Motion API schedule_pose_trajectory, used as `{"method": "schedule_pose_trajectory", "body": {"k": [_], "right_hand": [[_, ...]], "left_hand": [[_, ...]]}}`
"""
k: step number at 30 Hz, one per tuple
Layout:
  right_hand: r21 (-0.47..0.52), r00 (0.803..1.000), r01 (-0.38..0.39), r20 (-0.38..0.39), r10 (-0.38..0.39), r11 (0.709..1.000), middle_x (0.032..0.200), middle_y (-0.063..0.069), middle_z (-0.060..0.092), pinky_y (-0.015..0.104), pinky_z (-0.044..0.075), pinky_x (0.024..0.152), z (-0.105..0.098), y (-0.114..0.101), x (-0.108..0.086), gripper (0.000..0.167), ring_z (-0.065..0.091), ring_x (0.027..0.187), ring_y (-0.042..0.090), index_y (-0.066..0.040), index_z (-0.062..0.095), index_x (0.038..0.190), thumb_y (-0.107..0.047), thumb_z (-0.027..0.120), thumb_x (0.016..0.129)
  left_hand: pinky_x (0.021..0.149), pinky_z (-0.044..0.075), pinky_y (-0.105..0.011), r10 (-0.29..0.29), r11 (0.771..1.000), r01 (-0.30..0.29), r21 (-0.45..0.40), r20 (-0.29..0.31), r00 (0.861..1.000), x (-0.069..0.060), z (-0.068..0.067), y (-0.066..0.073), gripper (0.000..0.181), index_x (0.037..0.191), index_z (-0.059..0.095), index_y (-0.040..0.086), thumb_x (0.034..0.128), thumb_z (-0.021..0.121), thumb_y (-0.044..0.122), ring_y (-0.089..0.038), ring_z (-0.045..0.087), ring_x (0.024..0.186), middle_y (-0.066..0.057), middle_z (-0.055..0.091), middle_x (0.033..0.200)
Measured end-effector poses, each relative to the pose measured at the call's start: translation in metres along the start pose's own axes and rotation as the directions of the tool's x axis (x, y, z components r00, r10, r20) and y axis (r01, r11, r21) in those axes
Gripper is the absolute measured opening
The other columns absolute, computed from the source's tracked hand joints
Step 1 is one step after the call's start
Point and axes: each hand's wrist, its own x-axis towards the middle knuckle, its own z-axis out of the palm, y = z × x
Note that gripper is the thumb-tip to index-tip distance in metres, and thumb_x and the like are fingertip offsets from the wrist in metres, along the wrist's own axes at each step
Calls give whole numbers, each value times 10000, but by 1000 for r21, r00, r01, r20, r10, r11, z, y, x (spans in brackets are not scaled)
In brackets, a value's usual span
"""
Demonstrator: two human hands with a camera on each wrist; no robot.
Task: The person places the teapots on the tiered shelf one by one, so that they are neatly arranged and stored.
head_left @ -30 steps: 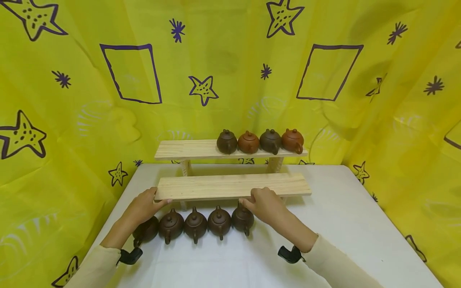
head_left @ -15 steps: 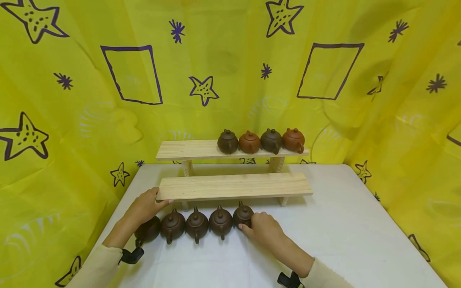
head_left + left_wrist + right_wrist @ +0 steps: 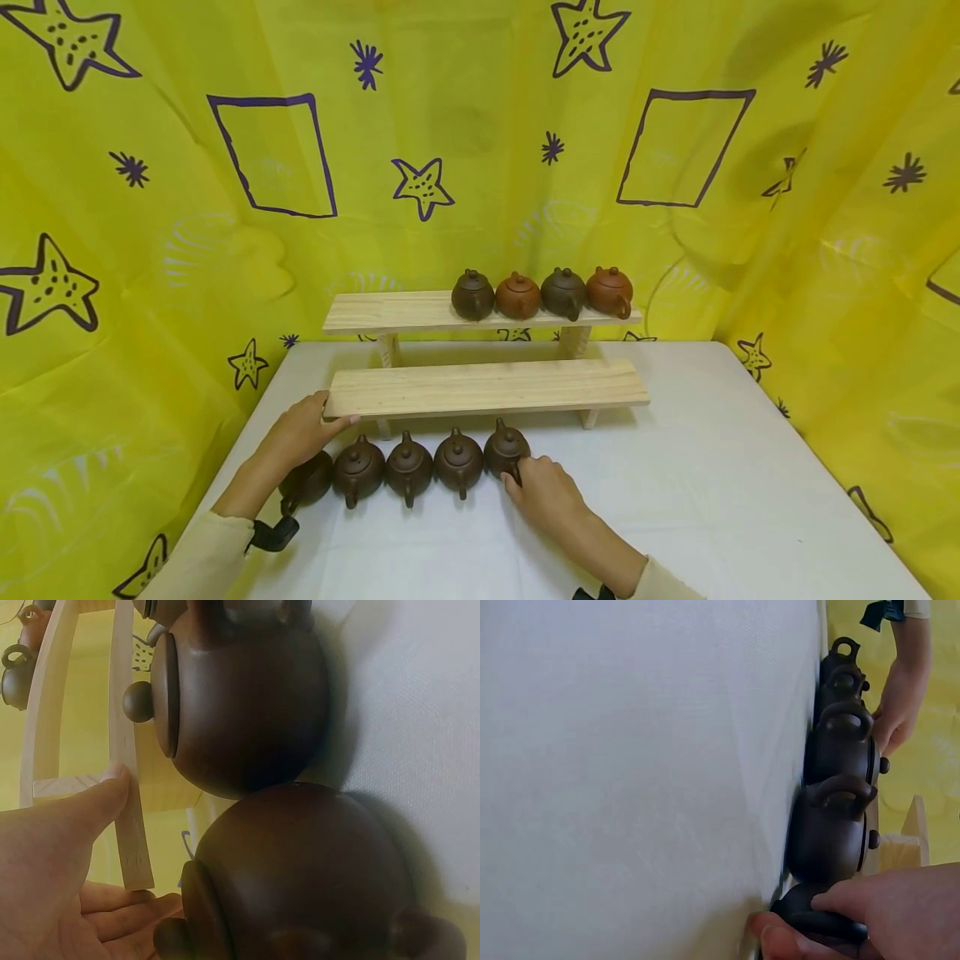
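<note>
A row of dark brown clay teapots stands on the white table, before a two-step wooden shelf. My right hand pinches the handle of the rightmost teapot; in the right wrist view, thumb and fingers close around the dark handle. That pot sits upright with its spout toward the shelf. My left hand grips the left end of the lower board, thumb on its front edge. Beneath this hand the leftmost teapot is partly hidden; the left wrist view shows its round body close by.
On the right part of the upper board sit several teapots, dark ones alternating with red-brown ones. Yellow cloth with drawn stars encloses the back and sides of the white table.
My right hand has left the front edge of the lower board, moved down toward me and taken the rightmost teapot by its handle. My left hand stays on the board's left end.
</note>
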Motion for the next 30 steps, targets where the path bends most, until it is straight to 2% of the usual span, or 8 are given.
{"method": "schedule_pose_trajectory", "body": {"k": [6,10,19,25,30], "right_hand": [[46,1000,-1,-15,2,999,585,-16,532,196,351,434,3,4,-3,309,442,490,78,-58,621,714,-154,729,987],[29,999,3,-46,-2,1000,582,-27,534,214,358,447,2,5,-6,308,430,506,77,-69,631,711,-170,742,981],[-4,994,59,-91,-59,998,575,-30,520,232,364,460,-21,-5,-10,341,418,522,84,-109,595,691,-193,752,982],[3,984,132,-118,-130,991,561,-58,450,215,323,447,-43,-21,2,379,378,498,62,-127,550,659,-152,748,981],[14,974,197,-115,-194,980,555,-76,401,201,296,441,-60,-40,24,417,353,476,47,-125,527,640,-155,724,1007]], "left_hand": [[1032,478,-660,5,1000,-5,-8,-2,1000,0,1,0,847,1455,435,-198,1006,701,469,-577,555,1285,-421,546,1406],[1032,477,-660,4,1000,-4,-11,-1,1000,0,0,1,845,1453,432,-204,1007,700,462,-578,554,1286,-424,542,1407],[1003,494,-653,11,1000,-11,-2,-7,1000,-2,0,2,839,1432,439,-215,1005,705,455,-569,581,1244,-427,562,1369],[998,496,-653,22,1000,-22,1,-11,1000,-1,0,1,823,1424,450,-214,1007,706,447,-569,585,1238,-425,569,1361],[1005,493,-653,19,1000,-19,6,-10,1000,0,0,0,823,1427,454,-208,1005,705,452,-566,586,1241,-419,570,1366]]}}
